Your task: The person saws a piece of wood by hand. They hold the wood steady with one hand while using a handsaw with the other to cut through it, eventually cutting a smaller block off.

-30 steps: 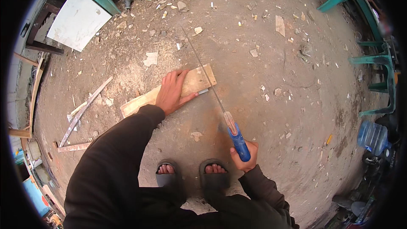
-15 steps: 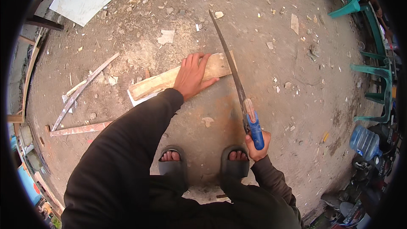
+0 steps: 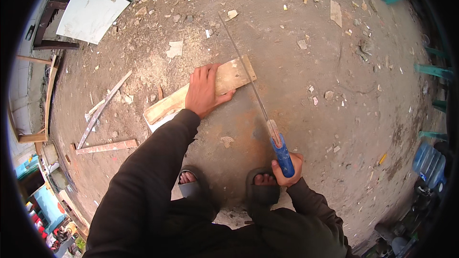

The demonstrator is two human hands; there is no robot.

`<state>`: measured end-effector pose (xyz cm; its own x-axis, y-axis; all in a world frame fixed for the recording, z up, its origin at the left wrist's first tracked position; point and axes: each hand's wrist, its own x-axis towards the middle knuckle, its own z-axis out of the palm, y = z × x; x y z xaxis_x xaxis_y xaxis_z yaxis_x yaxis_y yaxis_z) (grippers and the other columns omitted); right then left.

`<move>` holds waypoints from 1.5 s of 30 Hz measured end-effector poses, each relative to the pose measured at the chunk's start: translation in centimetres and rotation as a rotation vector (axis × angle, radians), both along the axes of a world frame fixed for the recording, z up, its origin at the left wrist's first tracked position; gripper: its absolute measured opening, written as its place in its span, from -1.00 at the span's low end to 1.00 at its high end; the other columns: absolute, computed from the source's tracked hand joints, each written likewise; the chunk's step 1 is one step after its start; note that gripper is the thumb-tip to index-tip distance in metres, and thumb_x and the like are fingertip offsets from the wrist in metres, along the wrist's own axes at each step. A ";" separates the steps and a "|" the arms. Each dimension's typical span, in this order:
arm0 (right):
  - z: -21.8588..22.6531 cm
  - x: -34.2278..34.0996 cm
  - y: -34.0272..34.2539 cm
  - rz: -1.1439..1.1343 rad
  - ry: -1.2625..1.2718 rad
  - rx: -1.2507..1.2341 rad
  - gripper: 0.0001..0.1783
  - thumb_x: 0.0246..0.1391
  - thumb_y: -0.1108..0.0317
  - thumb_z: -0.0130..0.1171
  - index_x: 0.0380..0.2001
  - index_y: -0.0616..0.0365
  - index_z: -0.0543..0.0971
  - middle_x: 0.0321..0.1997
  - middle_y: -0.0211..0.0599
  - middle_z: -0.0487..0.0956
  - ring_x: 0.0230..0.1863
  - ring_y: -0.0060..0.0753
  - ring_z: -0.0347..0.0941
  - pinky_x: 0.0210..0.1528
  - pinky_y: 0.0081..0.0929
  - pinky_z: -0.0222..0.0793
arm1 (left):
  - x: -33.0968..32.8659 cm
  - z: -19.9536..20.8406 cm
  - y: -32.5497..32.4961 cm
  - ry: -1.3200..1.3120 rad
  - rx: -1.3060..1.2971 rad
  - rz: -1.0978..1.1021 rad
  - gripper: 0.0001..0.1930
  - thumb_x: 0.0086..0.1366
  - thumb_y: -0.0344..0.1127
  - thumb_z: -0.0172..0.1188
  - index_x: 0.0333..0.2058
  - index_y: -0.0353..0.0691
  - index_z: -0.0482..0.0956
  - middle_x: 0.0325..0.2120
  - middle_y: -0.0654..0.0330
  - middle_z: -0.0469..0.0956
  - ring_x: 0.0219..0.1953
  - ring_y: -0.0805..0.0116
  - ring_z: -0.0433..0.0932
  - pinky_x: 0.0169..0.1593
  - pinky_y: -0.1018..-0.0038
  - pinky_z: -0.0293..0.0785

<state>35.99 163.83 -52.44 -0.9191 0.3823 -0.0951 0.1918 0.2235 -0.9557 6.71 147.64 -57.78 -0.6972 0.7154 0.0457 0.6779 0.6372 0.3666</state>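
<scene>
My left hand [image 3: 203, 91] grips a pale wooden board [image 3: 234, 76] from above, its fingers over the far edge and its thumb along the near side. A white piece [image 3: 158, 122] shows under the board's left end. In my closed right hand [image 3: 290, 168] is the blue handle of a handsaw [image 3: 258, 98]. The saw's long, thin blade slants away to the far left and crosses the board close to its right end. Whether the teeth touch the wood I cannot tell.
Thin wooden strips [image 3: 106, 147] lie at the left. A white panel [image 3: 93, 12] stands at the far left. Wood chips and scraps [image 3: 175, 49] litter the ground. Green plastic chairs [image 3: 432, 70] and a blue water jug [image 3: 429, 165] line the right. My sandalled feet [image 3: 263, 186] are close below.
The saw blade has turned from showing its flat side to nearly edge-on. It now crosses slightly farther in from the board's right end. My left hand stays on the board; the view has shifted.
</scene>
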 end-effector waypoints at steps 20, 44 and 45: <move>0.1 0.2 -0.7 -0.055 0.062 -0.018 -0.78 -0.11 0.42 0.28 -0.64 0.21 0.43 -0.74 -0.20 0.35 -0.74 -0.13 0.36 -0.60 -0.33 0.25 | -0.2 0.0 0.0 0.013 -0.027 0.021 -0.17 0.10 0.15 0.38 0.20 -0.31 0.37 0.05 -0.01 0.40 0.12 0.03 0.34 0.22 0.14 0.27; 4.2 -0.3 0.8 0.024 -0.028 -0.006 -0.89 -0.08 0.45 0.23 -0.56 0.24 0.52 -0.71 -0.18 0.42 -0.69 -0.19 0.48 -0.55 -0.38 0.34 | 0.2 -0.3 -0.4 0.005 0.031 0.055 -0.16 0.12 0.19 0.39 0.23 -0.25 0.37 0.02 0.05 0.38 0.10 0.10 0.33 0.15 0.21 0.26; 4.6 -0.5 1.0 0.030 -0.035 0.013 -0.88 -0.07 0.45 0.22 -0.57 0.24 0.51 -0.72 -0.19 0.41 -0.69 -0.21 0.47 -0.56 -0.37 0.33 | 0.5 -0.5 -0.1 0.022 0.044 0.058 -0.15 0.12 0.20 0.38 0.23 -0.25 0.37 0.01 0.07 0.39 0.09 0.11 0.33 0.15 0.21 0.26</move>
